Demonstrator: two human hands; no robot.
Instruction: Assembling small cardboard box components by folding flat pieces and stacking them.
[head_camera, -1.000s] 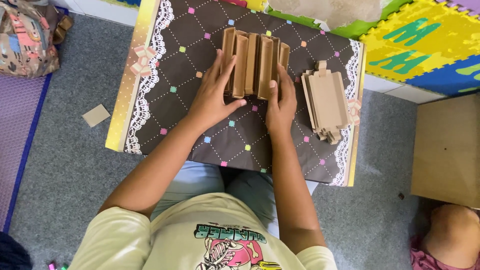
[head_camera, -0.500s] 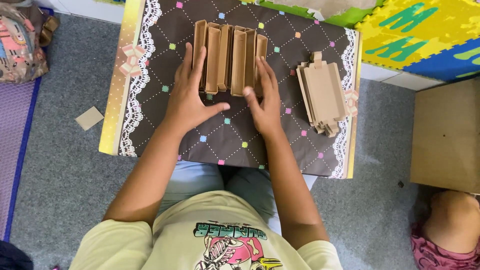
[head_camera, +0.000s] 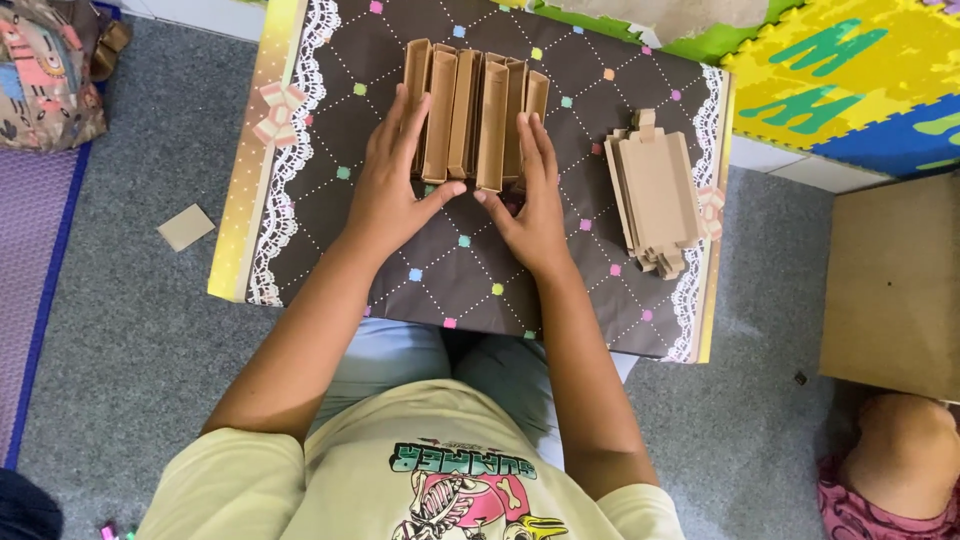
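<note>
A row of folded cardboard pieces (head_camera: 475, 110) stands on edge at the far middle of the small table (head_camera: 330, 215), which is covered in dark brown quilted-pattern paper with coloured squares and lace edging. The left hand (head_camera: 395, 190) lies flat against the left side of the row, fingers (head_camera: 390, 120) stretched out along the outermost piece, thumb pointing toward the near ends. The right hand (head_camera: 530, 205) presses the right side the same way, fingers extended (neither hand is closed around anything; both simply squeeze the row between open palms). A stack of flat cardboard blanks (head_camera: 655, 195) lies well apart to the right, near the table's edge. A small cardboard scrap (head_camera: 186, 226) rests on the grey floor.
</note>
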